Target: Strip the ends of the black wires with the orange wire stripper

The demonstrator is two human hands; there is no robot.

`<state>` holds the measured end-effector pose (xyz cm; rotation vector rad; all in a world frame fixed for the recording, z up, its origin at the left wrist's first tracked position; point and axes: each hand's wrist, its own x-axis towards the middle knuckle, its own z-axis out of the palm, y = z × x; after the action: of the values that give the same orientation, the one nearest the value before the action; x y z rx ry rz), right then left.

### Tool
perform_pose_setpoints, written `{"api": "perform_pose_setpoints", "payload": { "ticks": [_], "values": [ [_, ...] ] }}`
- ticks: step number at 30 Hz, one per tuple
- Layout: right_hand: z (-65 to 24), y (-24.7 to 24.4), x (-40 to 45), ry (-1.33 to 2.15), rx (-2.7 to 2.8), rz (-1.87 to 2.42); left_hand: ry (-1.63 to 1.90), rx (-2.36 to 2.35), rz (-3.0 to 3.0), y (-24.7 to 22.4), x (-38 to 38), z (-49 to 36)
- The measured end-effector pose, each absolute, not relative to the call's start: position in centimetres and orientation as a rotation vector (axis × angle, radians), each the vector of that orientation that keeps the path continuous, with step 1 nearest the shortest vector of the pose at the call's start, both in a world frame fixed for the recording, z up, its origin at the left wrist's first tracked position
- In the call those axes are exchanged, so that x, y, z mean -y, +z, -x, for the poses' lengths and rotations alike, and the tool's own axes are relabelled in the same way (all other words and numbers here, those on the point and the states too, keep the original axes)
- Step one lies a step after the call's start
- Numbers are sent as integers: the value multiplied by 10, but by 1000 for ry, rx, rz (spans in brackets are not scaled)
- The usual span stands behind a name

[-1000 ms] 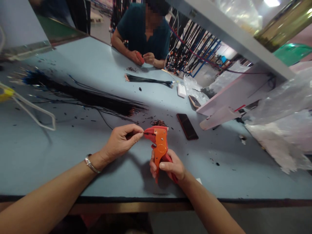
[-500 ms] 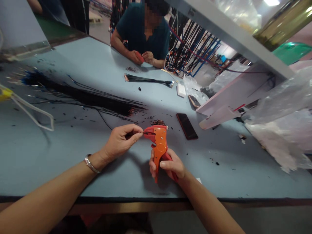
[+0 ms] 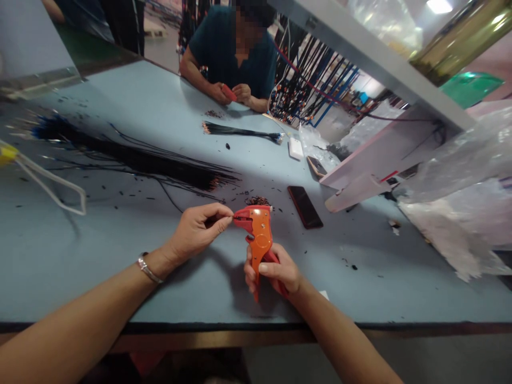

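A pale blue table [image 3: 120, 250] was seen strewn with black offcuts, a long bundle of black wires [image 3: 132, 157] laid across its left half and a smaller bundle [image 3: 240, 130] further back, where a second person's hands [image 3: 234, 93] were busy at the far edge. A dark phone [image 3: 304, 206] was left lying near a small heap of stripped scraps [image 3: 258, 201]. Nearer the front edge, an orange stripper [image 3: 258, 234] was held upright above the table, its handles gripped in the right hand [image 3: 276, 272], fingers wrapped shut round them. The left hand [image 3: 200, 229] was held just beside the tool's head, thumb and forefinger pinched together on a thin wire [image 3: 234, 217] fed into the head.

The risks were judged slight but real: the fingertips were kept very close to the head, so a squeeze could nip them; a wire fed too far or crookedly could be cut short or its strands severed; a loose pinch could let it slip out.
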<state>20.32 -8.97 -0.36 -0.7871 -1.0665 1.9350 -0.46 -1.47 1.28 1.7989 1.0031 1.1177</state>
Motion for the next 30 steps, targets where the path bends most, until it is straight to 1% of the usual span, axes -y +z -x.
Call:
{"api": "perform_pose_setpoints", "payload": {
  "ticks": [15, 30],
  "values": [
    [-198, -5, 88, 1912, 1061, 911, 1029, -1069, -1958, 10, 15, 5],
    [-195, -8, 90, 1815, 1170, 986, 1011, -1100, -1962, 10, 14, 2]
  ]
}}
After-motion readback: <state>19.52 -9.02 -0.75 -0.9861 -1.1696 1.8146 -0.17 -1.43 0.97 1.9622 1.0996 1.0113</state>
